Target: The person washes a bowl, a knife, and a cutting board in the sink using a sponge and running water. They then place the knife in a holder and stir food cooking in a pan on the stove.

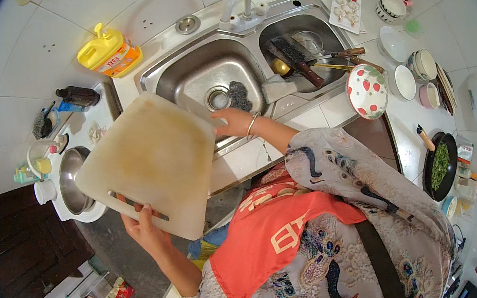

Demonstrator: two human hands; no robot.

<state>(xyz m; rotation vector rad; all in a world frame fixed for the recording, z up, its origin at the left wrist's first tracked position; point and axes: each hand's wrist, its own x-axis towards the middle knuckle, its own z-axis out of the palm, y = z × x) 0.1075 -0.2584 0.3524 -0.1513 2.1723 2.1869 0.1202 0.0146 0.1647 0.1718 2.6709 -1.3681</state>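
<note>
A pale plastic cutting board (148, 144), yellowish-stained across its middle, is between the hands: the left hand (145, 226) grips its slotted end, the right hand (236, 122) its far edge. The step seems board handling; shifting it calls for firm grips. Beyond the right hand is a double-bowl sink (194, 81).

I see smooth, matt plastic on the cutting board (153, 155), shiny metal in the sink (188, 79), and glossy plastic on the yellow jug (106, 53). The scouring pad (239, 96) looks rough (wiry, even from here); the red apron (285, 216) is matt cloth.
</note>
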